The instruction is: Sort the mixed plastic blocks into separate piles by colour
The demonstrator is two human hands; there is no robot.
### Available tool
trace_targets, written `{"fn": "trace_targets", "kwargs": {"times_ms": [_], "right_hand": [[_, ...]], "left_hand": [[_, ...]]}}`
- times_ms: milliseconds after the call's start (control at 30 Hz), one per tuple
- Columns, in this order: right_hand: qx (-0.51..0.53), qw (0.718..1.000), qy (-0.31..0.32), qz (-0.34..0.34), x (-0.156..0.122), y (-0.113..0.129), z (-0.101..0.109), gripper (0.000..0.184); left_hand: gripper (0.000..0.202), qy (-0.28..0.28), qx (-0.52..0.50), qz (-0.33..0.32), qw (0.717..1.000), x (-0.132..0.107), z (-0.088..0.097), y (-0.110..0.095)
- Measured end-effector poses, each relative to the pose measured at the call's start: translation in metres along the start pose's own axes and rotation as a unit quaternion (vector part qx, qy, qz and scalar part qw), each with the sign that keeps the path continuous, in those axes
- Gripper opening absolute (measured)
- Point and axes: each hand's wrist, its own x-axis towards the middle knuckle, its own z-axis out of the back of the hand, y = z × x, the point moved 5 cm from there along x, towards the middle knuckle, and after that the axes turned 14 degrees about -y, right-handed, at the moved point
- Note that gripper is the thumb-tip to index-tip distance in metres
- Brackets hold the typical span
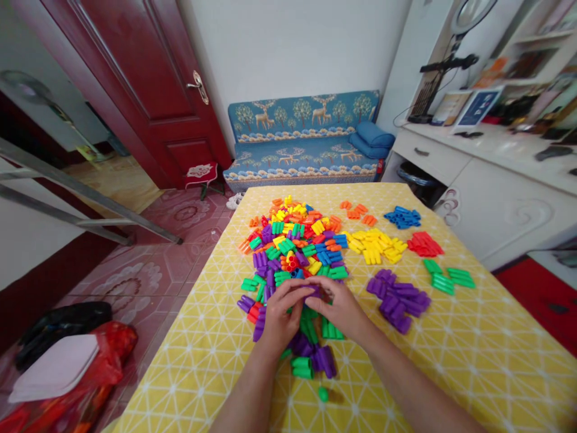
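A table (pixel 473 337) under a yellow cloth with white triangle lines fills the lower half of the view. Behind its far end stands a blue sofa (pixel 302 144) printed with deer and trees, with a dark red door (pixel 135 78) to its left and a white cabinet (pixel 496 186) with a drawer to its right.

On the floor at the left lies a red plastic bag (pixel 103 361). It looks full, but its contents cannot be made out. A white sheet (pixel 56 367) rests on top of it, and a black bag (pixel 63 325) lies just behind.

On the cloth, a mixed pile (pixel 293 240) of coloured plastic blocks spreads from the middle towards the near edge. Smaller one-colour groups lie to its right:
- yellow group (pixel 376 245), nearest the pile
- purple group (pixel 399 300)
- red group (pixel 424 244)
- green group (pixel 446 278)
- blue group (pixel 402 217)
- orange group (pixel 358 211), at the far end

The left hand (pixel 282 316) and right hand (pixel 342 310) meet over the near end of the mixed pile, covering some green and purple blocks. The fingertips of both hands pinch a purple piece (pixel 314 293) between them, just above the pile. A small green piece (pixel 323 394) lies alone on the cloth between the forearms.
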Motion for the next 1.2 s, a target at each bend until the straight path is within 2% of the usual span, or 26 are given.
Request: {"fn": "trace_targets", "kwargs": {"times_ms": [133,200,267,333,400,500,567,667,733,767,900,967,1067,1133,1200], "right_hand": [[-0.03,0.999,-0.039,0.019,-0.003,-0.002,-0.003,0.031],[-0.046,0.997,-0.057,0.029,-0.002,0.001,0.005,0.028],[-0.053,0.995,-0.08,0.03,0.002,0.002,0.021,0.025],[-0.059,0.989,-0.133,0.027,0.009,-0.004,0.053,0.025],[-0.079,0.972,-0.218,0.02,0.014,-0.018,0.099,0.028],[-0.177,0.92,-0.35,-0.005,0.014,-0.047,0.172,0.034],[-0.309,0.879,-0.36,-0.04,0.012,-0.065,0.204,0.036],[-0.444,0.836,-0.304,-0.104,0.008,-0.088,0.222,0.036],[-0.478,0.829,-0.266,-0.116,0.007,-0.094,0.219,0.031],[-0.488,0.827,-0.261,-0.101,0.008,-0.093,0.216,0.028],[-0.468,0.821,-0.323,0.053,0.011,-0.064,0.191,0.028],[-0.393,0.852,-0.325,0.115,0.012,-0.045,0.165,0.027],[-0.263,0.917,-0.246,0.174,0.012,-0.024,0.11,0.02],[-0.217,0.935,-0.196,0.198,0.011,-0.017,0.074,0.017],[-0.199,0.942,-0.176,0.206,0.01,-0.018,0.048,0.017]], "left_hand": [[0.032,-0.001,-0.001,-0.018,1.0,0.002,-0.001,-0.002],[0.033,0.016,-0.001,-0.013,1.0,0.001,-0.003,-0.002],[0.033,0.031,0.009,-0.002,0.999,0.0,-0.004,-0.002],[0.033,0.029,0.026,0.013,0.999,0.0,-0.004,0.0],[0.03,0.015,0.04,0.026,0.999,0.0,-0.003,0.002],[0.026,0.006,0.038,0.031,0.999,0.001,-0.002,0.003],[0.025,0.008,0.032,0.03,0.999,0.0,-0.002,0.004],[0.025,0.009,0.031,0.03,0.999,0.0,-0.003,0.003],[0.024,0.004,0.032,0.032,0.999,0.0,-0.003,0.003],[0.024,0.001,0.032,0.035,0.999,0.0,-0.003,0.003],[0.022,-0.014,0.036,0.058,0.998,0.002,0.0,0.002],[0.02,-0.034,0.036,0.083,0.995,0.004,0.004,0.003],[0.019,-0.076,0.027,0.144,0.986,0.011,0.013,0.006],[0.022,-0.084,0.022,0.182,0.979,0.018,0.018,0.01],[0.023,-0.068,0.034,0.197,0.978,0.028,0.021,0.016]]}}
